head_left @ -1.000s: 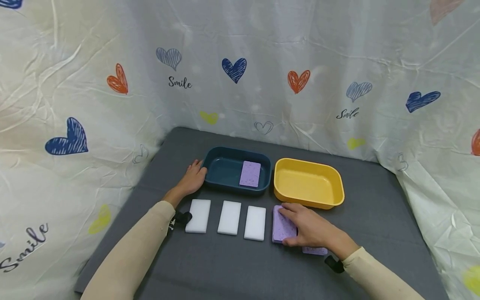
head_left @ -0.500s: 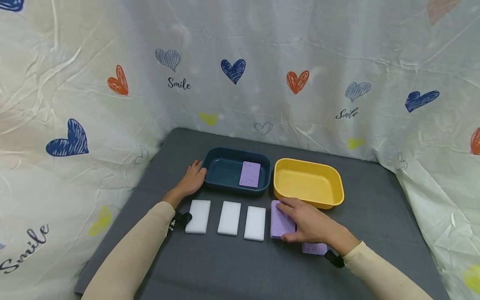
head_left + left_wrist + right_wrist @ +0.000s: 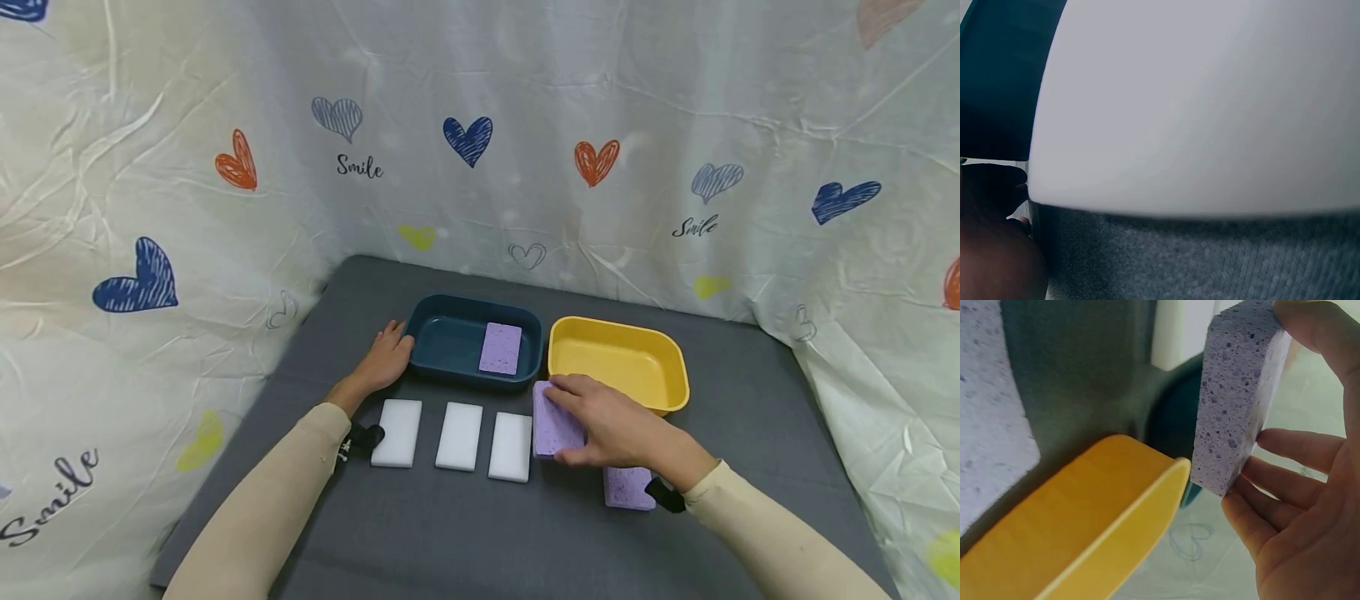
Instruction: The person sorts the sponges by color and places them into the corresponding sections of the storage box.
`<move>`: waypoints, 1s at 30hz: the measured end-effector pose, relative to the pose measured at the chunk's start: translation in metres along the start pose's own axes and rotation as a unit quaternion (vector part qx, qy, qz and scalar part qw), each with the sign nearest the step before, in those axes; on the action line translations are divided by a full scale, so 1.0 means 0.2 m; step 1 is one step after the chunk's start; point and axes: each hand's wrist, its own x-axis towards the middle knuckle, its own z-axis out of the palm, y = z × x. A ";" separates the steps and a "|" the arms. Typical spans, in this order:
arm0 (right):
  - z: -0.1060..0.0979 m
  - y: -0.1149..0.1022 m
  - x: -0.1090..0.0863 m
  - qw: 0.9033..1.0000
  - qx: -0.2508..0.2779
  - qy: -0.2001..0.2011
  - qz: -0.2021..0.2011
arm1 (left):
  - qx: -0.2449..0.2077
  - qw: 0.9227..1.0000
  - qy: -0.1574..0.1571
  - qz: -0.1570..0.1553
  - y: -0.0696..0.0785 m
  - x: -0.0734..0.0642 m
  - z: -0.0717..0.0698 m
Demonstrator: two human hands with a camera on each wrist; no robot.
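My right hand (image 3: 615,421) grips a purple sponge (image 3: 557,425) by its edges, thumb at one end and fingertips at the other. In the right wrist view the sponge (image 3: 1233,394) hangs above the cloth near the corner of the yellow bin (image 3: 1079,512). My left hand (image 3: 384,357) rests against the left end of the dark blue bin (image 3: 442,367), its fingers extended along the wall. One purple sponge (image 3: 500,348) lies inside that bin. Another purple sponge (image 3: 630,489) lies on the table below my right hand.
Three white sponges (image 3: 397,433) (image 3: 458,437) (image 3: 510,447) lie in a row before the blue bin. The yellow bin (image 3: 618,354) stands right beside the blue one. A grey cloth (image 3: 450,533) covers the table; a heart-print curtain (image 3: 540,100) hangs behind.
My right hand has lifted the purple sponge and carried it slightly left and toward the bins, uncovering more of the sponge below. The left hand has stayed in place.
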 end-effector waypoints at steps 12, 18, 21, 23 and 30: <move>-0.07 0.00 0.12 0.999 -0.028 0.017 -0.015 | 0.002 1.000 0.011 0.017 -0.07 0.04 0.02; -0.11 0.00 0.19 0.999 -0.040 0.008 -0.019 | 0.002 1.000 0.013 0.017 -0.10 0.06 0.03; -0.13 -0.01 0.23 0.999 -0.052 0.007 -0.016 | 0.009 1.000 0.003 0.010 -0.11 0.07 0.02; -0.16 -0.02 0.25 0.998 -0.059 0.009 -0.018 | 0.014 1.000 0.000 0.003 -0.11 0.08 0.02; -0.22 -0.04 0.33 0.998 -0.065 0.006 -0.026 | 0.009 1.000 -0.006 -0.004 -0.07 0.05 0.01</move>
